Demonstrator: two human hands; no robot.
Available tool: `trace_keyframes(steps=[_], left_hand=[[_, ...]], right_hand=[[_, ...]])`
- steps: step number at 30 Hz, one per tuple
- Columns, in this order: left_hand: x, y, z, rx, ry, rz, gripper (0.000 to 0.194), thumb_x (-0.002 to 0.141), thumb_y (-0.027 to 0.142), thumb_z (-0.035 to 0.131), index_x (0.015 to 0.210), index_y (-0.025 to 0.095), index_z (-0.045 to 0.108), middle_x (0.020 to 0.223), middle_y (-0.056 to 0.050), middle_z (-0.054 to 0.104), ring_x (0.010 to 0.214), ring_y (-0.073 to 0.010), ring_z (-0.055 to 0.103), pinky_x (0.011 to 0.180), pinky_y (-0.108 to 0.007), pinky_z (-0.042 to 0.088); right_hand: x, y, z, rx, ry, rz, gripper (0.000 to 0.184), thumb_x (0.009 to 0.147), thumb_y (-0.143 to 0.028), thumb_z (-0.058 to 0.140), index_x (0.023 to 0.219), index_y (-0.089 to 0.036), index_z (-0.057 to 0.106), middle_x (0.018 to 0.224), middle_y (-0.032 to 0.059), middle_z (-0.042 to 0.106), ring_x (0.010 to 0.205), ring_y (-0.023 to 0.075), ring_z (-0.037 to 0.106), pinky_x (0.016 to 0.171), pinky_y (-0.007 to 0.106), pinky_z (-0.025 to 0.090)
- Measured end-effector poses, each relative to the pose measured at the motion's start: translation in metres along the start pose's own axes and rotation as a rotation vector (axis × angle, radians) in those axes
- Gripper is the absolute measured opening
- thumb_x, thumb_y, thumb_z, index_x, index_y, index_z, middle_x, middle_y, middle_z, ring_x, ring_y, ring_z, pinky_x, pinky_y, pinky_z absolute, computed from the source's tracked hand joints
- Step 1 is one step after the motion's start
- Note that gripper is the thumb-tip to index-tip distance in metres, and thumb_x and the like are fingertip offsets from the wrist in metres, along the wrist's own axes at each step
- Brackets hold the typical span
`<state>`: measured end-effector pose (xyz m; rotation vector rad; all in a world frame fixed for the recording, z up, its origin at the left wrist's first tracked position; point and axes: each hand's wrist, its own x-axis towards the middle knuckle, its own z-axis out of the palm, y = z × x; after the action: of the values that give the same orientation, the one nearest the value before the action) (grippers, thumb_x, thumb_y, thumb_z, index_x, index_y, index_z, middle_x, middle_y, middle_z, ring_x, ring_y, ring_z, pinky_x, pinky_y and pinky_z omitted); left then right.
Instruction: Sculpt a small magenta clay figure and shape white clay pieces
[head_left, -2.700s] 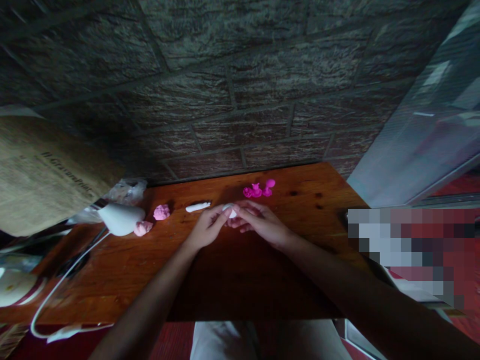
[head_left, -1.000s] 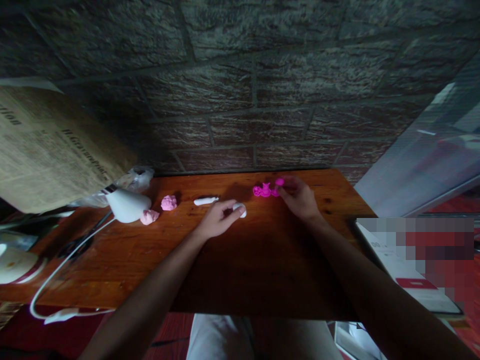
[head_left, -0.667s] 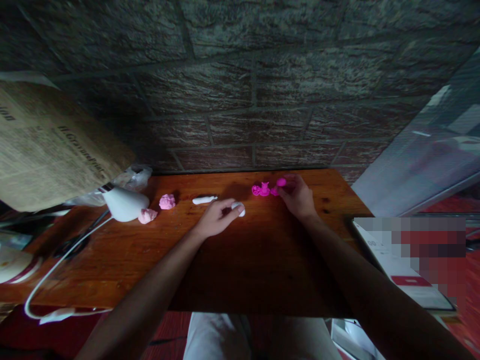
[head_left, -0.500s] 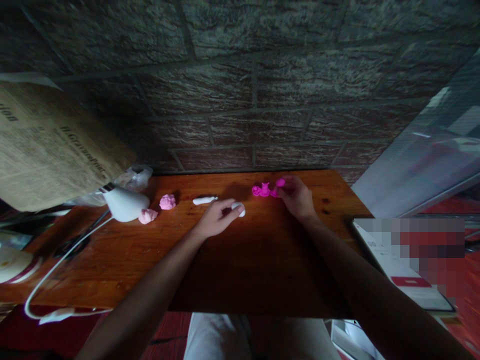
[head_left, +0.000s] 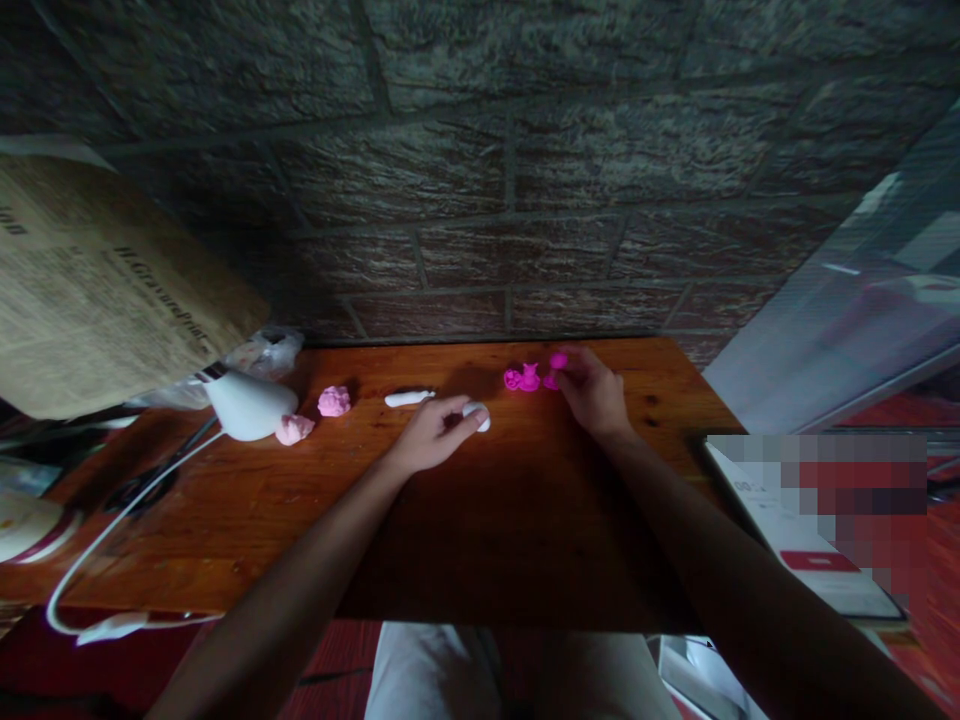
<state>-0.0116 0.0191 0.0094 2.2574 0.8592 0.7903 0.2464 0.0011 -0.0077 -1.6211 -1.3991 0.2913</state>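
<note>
My left hand (head_left: 435,435) is closed around a small white rounded lump (head_left: 478,416), which shows past its thumb and fingertips. Further right, my right hand (head_left: 594,390) pinches a bright magenta piece with a rounded top (head_left: 558,361). Just left of those fingers, magenta shaped pieces (head_left: 529,377) lie in a row on the wooden table (head_left: 480,540); one is round with a pattern, another has pointed tips. A slim white stick-like tool (head_left: 409,398) rests beyond my left hand. The underside of the right-hand piece is partly hidden by my fingers.
Two crumpled pink lumps (head_left: 334,401) sit to the left, one against a white lamp base (head_left: 251,405) with a newsprint-patterned shade (head_left: 112,290). Its white cable (head_left: 97,545) crosses the left side. A brick wall (head_left: 465,180) backs the table; a white tablet-like panel (head_left: 780,520) lies right.
My right hand has shifted very slightly left and up with the magenta piece. My left hand still holds the white lump in the same place.
</note>
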Motion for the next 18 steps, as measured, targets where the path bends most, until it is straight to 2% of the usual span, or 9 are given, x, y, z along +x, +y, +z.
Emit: trace_keyframes(steps=[5, 18], left_hand=[[0.0004, -0.0011, 0.0, 0.005, -0.006, 0.004, 0.034, 0.095, 0.039, 0.05, 0.07, 0.017, 0.057, 0.056, 0.005, 0.049, 0.055, -0.0095, 0.046, 0.055, -0.022, 0.033], [0.0002, -0.0015, 0.0003, -0.01, 0.0, 0.009, 0.034, 0.095, 0.038, 0.051, 0.069, 0.017, 0.056, 0.057, 0.005, 0.048, 0.054, -0.0094, 0.046, 0.054, -0.022, 0.033]], right_hand=[[0.0004, 0.001, 0.0002, -0.06, -0.043, -0.034, 0.035, 0.087, -0.017, 0.062, 0.12, -0.027, 0.068, 0.1, 0.0012, 0.081, 0.096, 0.025, 0.077, 0.09, 0.038, 0.058], [0.0017, -0.0006, -0.0003, -0.096, -0.03, -0.049, 0.034, 0.086, -0.01, 0.065, 0.116, -0.025, 0.071, 0.098, 0.0008, 0.081, 0.097, 0.0248, 0.077, 0.09, 0.036, 0.059]])
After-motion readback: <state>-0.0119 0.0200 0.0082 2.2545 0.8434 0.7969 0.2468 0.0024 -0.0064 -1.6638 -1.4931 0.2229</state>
